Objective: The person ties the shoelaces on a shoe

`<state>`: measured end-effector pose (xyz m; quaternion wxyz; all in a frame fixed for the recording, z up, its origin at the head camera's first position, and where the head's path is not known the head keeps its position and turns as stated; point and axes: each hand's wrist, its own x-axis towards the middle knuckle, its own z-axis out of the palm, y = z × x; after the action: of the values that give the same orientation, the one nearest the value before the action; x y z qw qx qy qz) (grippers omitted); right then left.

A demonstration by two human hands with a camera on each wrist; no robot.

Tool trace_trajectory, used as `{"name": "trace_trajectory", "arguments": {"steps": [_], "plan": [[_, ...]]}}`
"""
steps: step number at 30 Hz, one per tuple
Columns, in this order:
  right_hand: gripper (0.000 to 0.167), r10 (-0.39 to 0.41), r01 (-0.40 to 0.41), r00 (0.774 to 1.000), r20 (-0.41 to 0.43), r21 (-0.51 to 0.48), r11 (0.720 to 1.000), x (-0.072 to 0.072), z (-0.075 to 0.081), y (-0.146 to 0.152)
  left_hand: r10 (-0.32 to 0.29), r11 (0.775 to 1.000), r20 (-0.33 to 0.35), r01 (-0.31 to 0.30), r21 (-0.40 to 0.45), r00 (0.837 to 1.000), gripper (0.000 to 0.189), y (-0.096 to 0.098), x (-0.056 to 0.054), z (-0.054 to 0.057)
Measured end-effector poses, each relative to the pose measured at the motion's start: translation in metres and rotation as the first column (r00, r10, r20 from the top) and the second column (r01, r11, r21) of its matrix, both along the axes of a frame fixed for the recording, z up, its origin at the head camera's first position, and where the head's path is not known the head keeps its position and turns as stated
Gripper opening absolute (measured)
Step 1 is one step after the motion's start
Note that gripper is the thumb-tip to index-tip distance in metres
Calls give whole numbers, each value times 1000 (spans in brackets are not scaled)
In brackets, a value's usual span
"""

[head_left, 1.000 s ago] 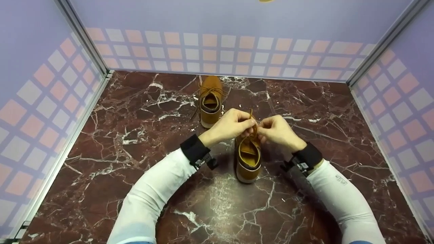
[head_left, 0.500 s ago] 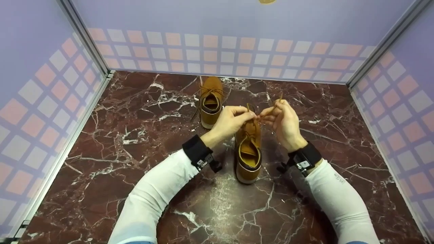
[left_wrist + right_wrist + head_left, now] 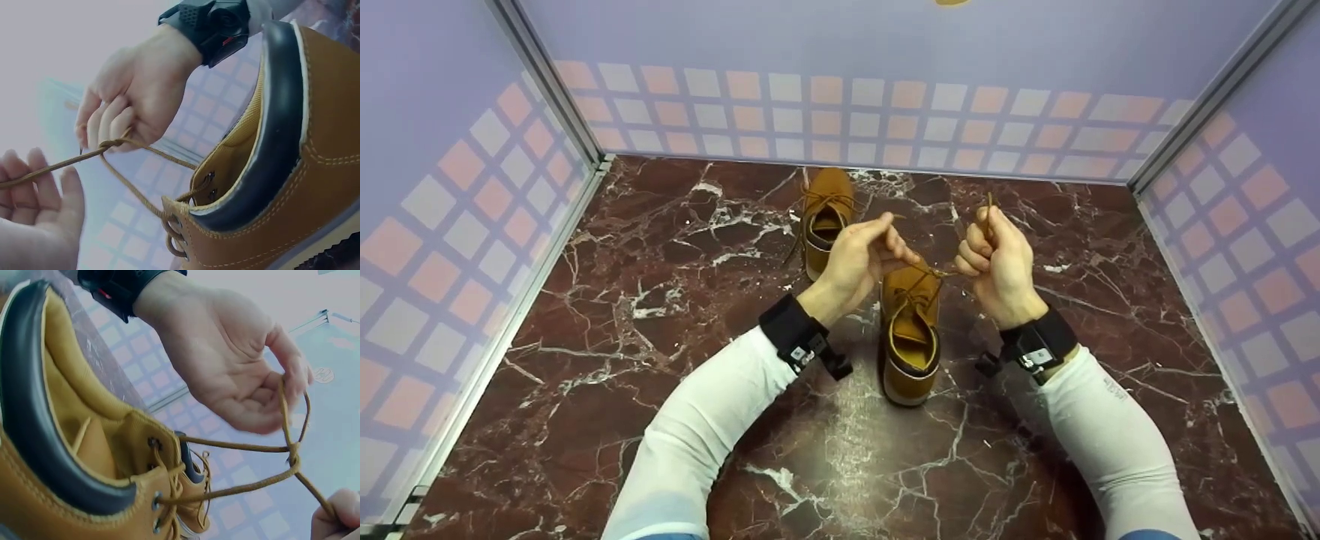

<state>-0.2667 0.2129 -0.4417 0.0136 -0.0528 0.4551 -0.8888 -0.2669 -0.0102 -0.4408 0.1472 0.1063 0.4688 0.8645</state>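
A tan shoe (image 3: pixel 911 386) with a dark padded collar stands upright on the marbled surface, heel toward me. Its brown laces (image 3: pixel 242 488) rise from the eyelets and cross in a loose knot (image 3: pixel 293 454) above the toe end. My left hand (image 3: pixel 849 264), left of the shoe, pinches one lace end between thumb and finger, as the right wrist view shows. On the other side my right hand (image 3: pixel 1003 262) has its fingers curled round the other lace end, whose tip sticks up above the fist. The lace runs taut from the knot to the right hand.
A matching tan shoe (image 3: pixel 829 191), laces loose, stands farther back to the left, partly behind my left hand. Purple panels (image 3: pixel 885 45) with pink and white squares enclose the back and both sides of the marbled surface (image 3: pixel 660 420).
Both hands were close together over the lace. The right hand has moved up and away to the right, the left one up and a little left, and the knot now shows between them.
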Motion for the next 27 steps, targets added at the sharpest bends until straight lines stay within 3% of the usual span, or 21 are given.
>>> {"name": "trace_trajectory", "arguments": {"steps": [3, 6, 9, 20, 24, 27], "plan": [[37, -22, 22, 1000, 8, 38, 999, 0, 0, 4, -1, 996, 44, -3, 89, 999, 53, -5, -3, -3], [37, -25, 24, 1000, 6, 63, 998, 1, 0, 10, 15, 993, 76, -24, 116, 997, 52, -8, -6, -7], [36, -7, 7, 1000, -8, 88, 996, 1, -1, 15, 35, 994, 73, -42, 98, 997, 52, -12, -9, -11], [34, -34, 28, 999, 25, 229, 973, 1, -15, 41, 95, 992, -83, -102, -78, 992, 53, -39, -12, -27], [32, -70, 50, 997, 38, 391, 919, 0, -27, 53, 137, 963, -156, -169, -209, 978, 54, -48, -15, -36], [30, -97, 50, 994, 59, 537, 842, -1, -38, 63, 192, 910, -199, -251, -331, 961, 54, -53, -17, -47]]}}
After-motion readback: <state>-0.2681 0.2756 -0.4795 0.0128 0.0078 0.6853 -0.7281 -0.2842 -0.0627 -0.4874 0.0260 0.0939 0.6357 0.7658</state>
